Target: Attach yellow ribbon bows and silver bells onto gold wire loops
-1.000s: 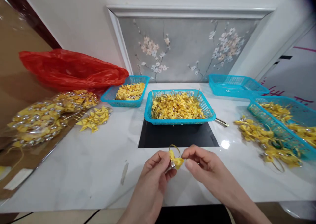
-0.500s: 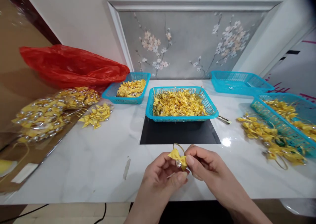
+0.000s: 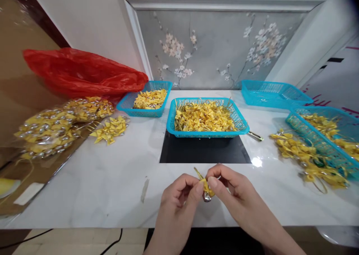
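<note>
Left hand [image 3: 177,204] pinching a yellow ribbon bow [image 3: 205,186] between thumb and forefinger, bow over the worktop's [image 3: 120,187] near side, long axis slanting, gold cord loop [image 3: 197,172] pointing away and leftward, silver bead [image 3: 207,198] at the near end, right hand [image 3: 235,190] pinching its right side.

Bows [image 3: 204,116] lie in the middle basket [image 3: 208,134]; plastic bag [image 3: 84,73] leftward.

Tabletop [image 3: 106,187] lying bare left of left grip [image 3: 179,202] and right of right grip [image 3: 232,191]. Middle basket [image 3: 207,134] blocking straight reach forward. Left basket [image 3: 141,113] leaving only slim gap beside it. Clip [image 3: 255,136] lying in wider gap on right, bow pile [image 3: 297,150] bounding that gap. Red bag [image 3: 81,73] crowding left basket.
</note>
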{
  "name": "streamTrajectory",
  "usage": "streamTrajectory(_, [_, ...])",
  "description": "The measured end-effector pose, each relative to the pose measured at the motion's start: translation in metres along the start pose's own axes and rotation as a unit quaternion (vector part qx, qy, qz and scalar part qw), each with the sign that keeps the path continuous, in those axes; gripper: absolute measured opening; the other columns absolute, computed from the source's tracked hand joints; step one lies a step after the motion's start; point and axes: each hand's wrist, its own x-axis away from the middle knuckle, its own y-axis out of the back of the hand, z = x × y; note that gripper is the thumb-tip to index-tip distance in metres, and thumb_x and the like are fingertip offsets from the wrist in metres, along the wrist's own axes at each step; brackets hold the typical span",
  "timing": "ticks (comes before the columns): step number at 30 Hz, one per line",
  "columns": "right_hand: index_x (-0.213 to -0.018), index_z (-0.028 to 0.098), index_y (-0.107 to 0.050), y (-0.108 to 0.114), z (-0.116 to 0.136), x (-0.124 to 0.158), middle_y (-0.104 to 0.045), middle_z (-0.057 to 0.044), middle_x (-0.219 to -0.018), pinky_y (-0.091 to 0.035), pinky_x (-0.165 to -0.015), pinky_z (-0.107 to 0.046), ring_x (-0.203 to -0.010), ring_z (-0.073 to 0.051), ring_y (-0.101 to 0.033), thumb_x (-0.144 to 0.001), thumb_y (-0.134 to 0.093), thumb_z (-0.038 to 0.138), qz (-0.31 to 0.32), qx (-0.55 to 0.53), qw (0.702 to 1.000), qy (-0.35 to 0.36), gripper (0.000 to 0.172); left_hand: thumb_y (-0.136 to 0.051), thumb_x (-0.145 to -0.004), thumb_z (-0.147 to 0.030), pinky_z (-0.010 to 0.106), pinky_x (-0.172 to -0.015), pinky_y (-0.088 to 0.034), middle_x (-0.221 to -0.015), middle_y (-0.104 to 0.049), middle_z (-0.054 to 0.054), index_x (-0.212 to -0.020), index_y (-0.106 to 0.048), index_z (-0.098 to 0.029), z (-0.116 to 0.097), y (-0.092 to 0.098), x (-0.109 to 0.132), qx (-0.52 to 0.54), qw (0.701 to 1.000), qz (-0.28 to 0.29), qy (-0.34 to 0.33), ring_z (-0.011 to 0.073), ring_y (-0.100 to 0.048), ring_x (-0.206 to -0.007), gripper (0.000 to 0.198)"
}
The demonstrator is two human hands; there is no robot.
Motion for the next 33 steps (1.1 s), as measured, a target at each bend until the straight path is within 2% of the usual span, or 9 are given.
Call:
streamTrajectory(4, [-0.075, 0.020, -0.052, -0.005, -0.001, 0.000, -0.049, 0.003, -0.069, -0.034, -0.056, -0.024, -0.065, -0.013, -0.043, -0.095, -0.047, 0.040, 0.002, -0.035, 0.999, -0.009, 0.029, -0.059, -0.088, -0.037, 0.022, -0.064, -0.040, -0.066, -0.057, -0.002, -0.068, -0.061, -0.019, 0.001, 0.000, 0.002, 0.004, 1.000, 0.020, 0.001, 0.0135, -0.051, -0.066, 0.027])
streamTrajectory(8, [-0.077, 0.021, -0.047, -0.017, -0.004, 0.000, -0.045, 0.004, -0.068, -0.037, -0.056, -0.022, -0.062, -0.012, -0.042, -0.097, -0.044, 0.043, -0.076, -0.118, 0.990, -0.009, 0.030, -0.060, -0.088, -0.034, 0.026, -0.073, -0.043, -0.071, -0.059, -0.001, -0.066, -0.059, -0.019, 0.003, -0.005, 0.005, 0.166, 0.984, 0.038, 0.049, 0.0152, -0.052, -0.074, 0.026])
streamTrajectory(11, [-0.078, 0.022, -0.046, -0.021, -0.005, -0.002, -0.046, 0.005, -0.067, -0.039, -0.055, -0.021, -0.060, -0.011, -0.043, -0.097, -0.043, 0.044, -0.087, -0.142, 0.986, -0.004, 0.030, -0.062, -0.087, -0.033, 0.030, -0.079, -0.047, -0.073, -0.061, 0.001, -0.067, -0.061, -0.018, 0.002, -0.010, 0.007, 0.251, 0.964, 0.046, 0.077, 0.0166, -0.053, -0.077, 0.024])
streamTrajectory(18, [-0.078, 0.021, -0.047, -0.014, -0.002, 0.003, -0.044, 0.003, -0.070, -0.035, -0.054, -0.023, -0.062, -0.013, -0.040, -0.098, -0.042, 0.040, -0.051, -0.047, 0.997, 0.015, 0.027, -0.060, -0.087, -0.044, 0.030, -0.076, -0.051, -0.077, -0.060, 0.000, -0.074, -0.063, -0.020, 0.001, -0.004, 0.008, 0.221, 0.974, 0.021, 0.047, 0.0173, -0.056, -0.078, 0.028])
streamTrajectory(20, [-0.079, 0.021, -0.047, -0.014, -0.001, 0.005, -0.043, 0.003, -0.069, -0.034, -0.053, -0.024, -0.061, -0.013, -0.040, -0.098, -0.041, 0.036, -0.047, -0.019, 0.998, 0.032, 0.026, -0.062, -0.086, -0.042, 0.026, -0.074, -0.049, -0.077, -0.058, -0.001, -0.079, -0.063, -0.021, 0.002, -0.001, 0.008, 0.193, 0.980, 0.026, 0.035, 0.0154, -0.056, -0.076, 0.023])
streamTrajectory(23, [-0.077, 0.021, -0.046, -0.016, -0.001, 0.007, -0.045, 0.003, -0.069, -0.036, -0.055, -0.023, -0.061, -0.012, -0.042, -0.098, -0.040, 0.030, -0.041, 0.016, 0.997, 0.071, 0.024, -0.065, -0.086, -0.035, 0.020, -0.067, -0.043, -0.071, -0.057, -0.003, -0.074, -0.061, -0.019, 0.002, 0.000, 0.007, 0.150, 0.988, 0.024, 0.035, 0.0118, -0.051, -0.070, 0.019])
streamTrajectory(25, [-0.077, 0.021, -0.046, -0.018, -0.002, 0.007, -0.046, 0.003, -0.069, -0.037, -0.056, -0.023, -0.062, -0.012, -0.044, -0.098, -0.040, 0.028, -0.050, 0.028, 0.995, 0.081, 0.023, -0.065, -0.086, -0.031, 0.019, -0.065, -0.042, -0.069, -0.056, -0.003, -0.068, -0.059, -0.018, 0.000, -0.002, 0.006, 0.186, 0.981, 0.023, 0.056, 0.0110, -0.048, -0.069, 0.023])
streamTrajectory(29, [-0.079, 0.022, -0.046, -0.022, -0.007, 0.005, -0.046, 0.003, -0.070, -0.039, -0.056, -0.023, -0.062, -0.013, -0.044, -0.098, -0.038, 0.025, -0.089, 0.024, 0.991, 0.097, 0.021, -0.063, -0.087, -0.025, 0.020, -0.065, -0.044, -0.067, -0.055, -0.003, -0.065, -0.056, -0.018, -0.002, -0.007, 0.004, 0.320, 0.939, 0.042, 0.115, 0.0102, -0.047, -0.066, 0.025])
streamTrajectory(33, [-0.081, 0.023, -0.047, -0.022, -0.011, 0.004, -0.049, 0.003, -0.070, -0.042, -0.057, -0.022, -0.063, -0.013, -0.047, -0.097, -0.040, 0.022, -0.114, 0.044, 0.986, 0.115, 0.018, -0.066, -0.085, -0.023, 0.020, -0.066, -0.046, -0.066, -0.056, -0.003, -0.064, -0.057, -0.017, -0.002, -0.009, 0.004, 0.338, 0.931, 0.028, 0.133, 0.0100, -0.049, -0.066, 0.024])
